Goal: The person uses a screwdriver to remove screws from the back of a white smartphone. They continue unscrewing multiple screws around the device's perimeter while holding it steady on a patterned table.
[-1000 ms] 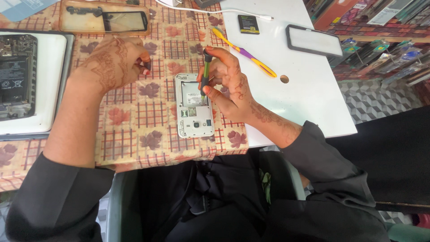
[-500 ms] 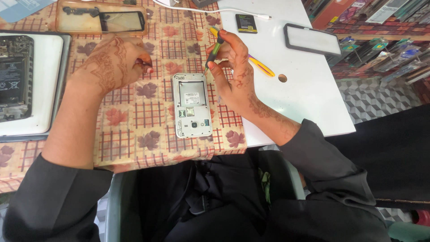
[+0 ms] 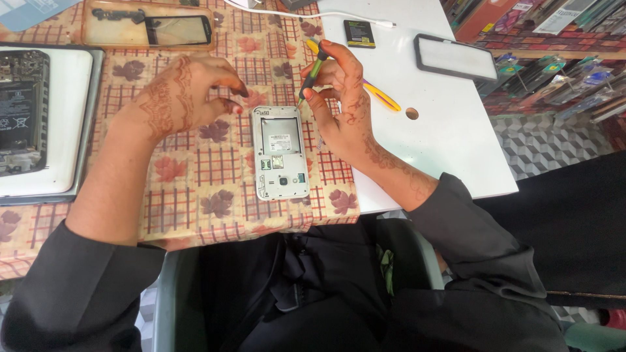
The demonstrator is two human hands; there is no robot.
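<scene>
- Phone (image 3: 281,152), white, back cover off, lies face down and flat on our checked floral cloth (image 3: 195,169) on the desk (image 3: 443,130), long side running away from us.
- Our right hand (image 3: 339,98) sits just right of the phone's top edge; its fingers (image 3: 312,95) are pinched on a green-handled screwdriver (image 3: 312,73), tip aimed down-left, just above the phone's upper right corner; we cannot tell whether it touches.
- Our left hand (image 3: 186,94) hovers just left of the phone's top, fingers curled with thumb and forefinger tips close together; whether they hold anything is too small to tell.
- Small black rectangular battery (image 3: 360,33) with a yellow-green label, on the bare white desk beyond the right hand.
- Yellow tool (image 3: 381,98), partly hidden behind the right hand.
- Black-framed white screen panel (image 3: 455,57), far right of the desk.
- Clear front glass (image 3: 153,26) on a tan tray, top left; opened tablet (image 3: 26,111) at the left edge.
- Since half a second ago, our right hand has come down and leftward, bringing the screwdriver nearer the phone; the phone has stayed put.
</scene>
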